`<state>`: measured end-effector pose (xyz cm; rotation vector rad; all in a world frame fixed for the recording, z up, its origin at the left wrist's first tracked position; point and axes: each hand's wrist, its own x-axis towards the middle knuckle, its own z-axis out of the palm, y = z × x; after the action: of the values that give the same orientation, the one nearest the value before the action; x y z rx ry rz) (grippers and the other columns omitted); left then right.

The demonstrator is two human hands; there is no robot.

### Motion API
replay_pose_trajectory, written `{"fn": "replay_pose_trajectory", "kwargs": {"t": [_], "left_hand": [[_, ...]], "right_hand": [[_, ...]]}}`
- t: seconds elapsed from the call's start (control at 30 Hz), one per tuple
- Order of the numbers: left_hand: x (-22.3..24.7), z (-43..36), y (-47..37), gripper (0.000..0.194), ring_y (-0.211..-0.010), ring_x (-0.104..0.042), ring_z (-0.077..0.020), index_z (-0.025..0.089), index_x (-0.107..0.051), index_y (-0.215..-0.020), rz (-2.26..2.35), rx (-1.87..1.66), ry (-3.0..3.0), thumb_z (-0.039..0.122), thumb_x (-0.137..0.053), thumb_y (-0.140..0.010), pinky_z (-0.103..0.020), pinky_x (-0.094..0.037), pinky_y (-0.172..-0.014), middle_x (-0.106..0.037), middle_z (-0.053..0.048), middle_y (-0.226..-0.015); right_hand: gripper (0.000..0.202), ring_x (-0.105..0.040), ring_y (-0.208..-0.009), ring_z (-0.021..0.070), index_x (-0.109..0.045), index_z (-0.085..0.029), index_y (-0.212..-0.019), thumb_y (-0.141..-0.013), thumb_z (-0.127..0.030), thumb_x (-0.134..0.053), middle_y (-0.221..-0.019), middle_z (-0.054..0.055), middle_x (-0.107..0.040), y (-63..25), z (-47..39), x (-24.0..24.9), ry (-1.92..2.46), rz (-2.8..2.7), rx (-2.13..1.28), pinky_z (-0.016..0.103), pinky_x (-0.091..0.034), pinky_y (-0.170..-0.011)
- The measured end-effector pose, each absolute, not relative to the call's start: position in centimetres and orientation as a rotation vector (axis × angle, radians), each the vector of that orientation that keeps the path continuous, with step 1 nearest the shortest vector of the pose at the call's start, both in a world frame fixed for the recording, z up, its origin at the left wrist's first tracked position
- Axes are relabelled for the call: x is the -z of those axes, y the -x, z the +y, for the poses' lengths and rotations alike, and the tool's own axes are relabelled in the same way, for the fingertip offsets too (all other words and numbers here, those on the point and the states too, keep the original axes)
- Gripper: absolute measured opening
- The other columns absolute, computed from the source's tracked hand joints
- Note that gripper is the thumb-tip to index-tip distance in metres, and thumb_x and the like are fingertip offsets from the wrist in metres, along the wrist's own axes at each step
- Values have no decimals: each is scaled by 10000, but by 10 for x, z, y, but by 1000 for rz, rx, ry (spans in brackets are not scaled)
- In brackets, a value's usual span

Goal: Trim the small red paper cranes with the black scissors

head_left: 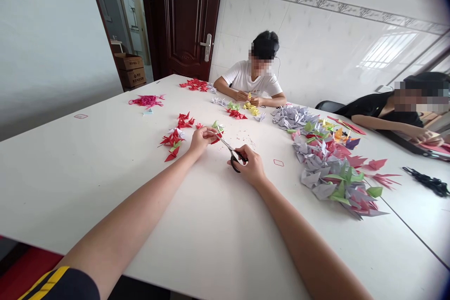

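My right hand point(252, 165) has its fingers in the black handles of a pair of scissors point(228, 145). Their blades point up and left, and reach the fingertips of my left hand point(204, 141). My left fingers are pinched together at a small red folded-paper crane point(217, 138), partly covered by fingers and blades. Behind it lies a green and white paper crane point(217, 126). Left of my left hand, several red paper cranes point(171, 138) sit in a loose cluster, with another red group point(185, 120) just beyond.
A big pile of grey, pink and green paper cranes point(326, 164) spreads along the right. Tiny scraps point(248, 138) dot the white table point(197, 225). A pink tangled heap point(146, 101) lies at back left, a black cord bundle point(427, 182) far right. Two other people sit opposite and right, handling paper.
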<state>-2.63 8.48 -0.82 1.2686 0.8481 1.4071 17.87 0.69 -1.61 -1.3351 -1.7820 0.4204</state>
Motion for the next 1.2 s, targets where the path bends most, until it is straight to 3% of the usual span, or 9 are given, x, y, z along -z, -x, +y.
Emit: {"fn": "replay_pose_trajectory", "kwargs": {"t": [0.17,0.37,0.63,1.2], "left_hand": [[8,86,28,294,-727,-670,-182,149,-659,-720,867,-1465,-1238,292,-855,-552,-375,-559,-791,-701,-43,-715],[9,86,28,180,-724,-654,-161,162,-651,-694,901,-1555,-1213,215,-784,-584,-308,-527,-738,-688,-22,-694],[9,87,28,116,-710,-637,-155,169,-654,-688,923,-1569,-1197,148,-698,-582,-293,-522,-712,-667,-8,-671],[5,84,27,121,-730,-649,-171,170,-652,-681,944,-1547,-1205,166,-734,-593,-337,-551,-756,-666,-13,-679]], "right_hand": [[278,-518,-667,157,-598,-233,-923,-718,-383,-712,-740,-13,-626,-187,11,19,1246,-1604,-555,284,-428,-646],[224,-598,-747,196,-652,-225,-947,-740,-280,-588,-786,23,-725,-198,13,20,1242,-1705,-556,317,-461,-719],[218,-578,-741,198,-675,-240,-923,-728,-284,-589,-831,19,-741,-200,14,20,1304,-1789,-422,316,-464,-709],[218,-619,-787,208,-684,-256,-915,-728,-290,-578,-912,24,-741,-198,15,20,1343,-1825,-359,331,-482,-732]]}}
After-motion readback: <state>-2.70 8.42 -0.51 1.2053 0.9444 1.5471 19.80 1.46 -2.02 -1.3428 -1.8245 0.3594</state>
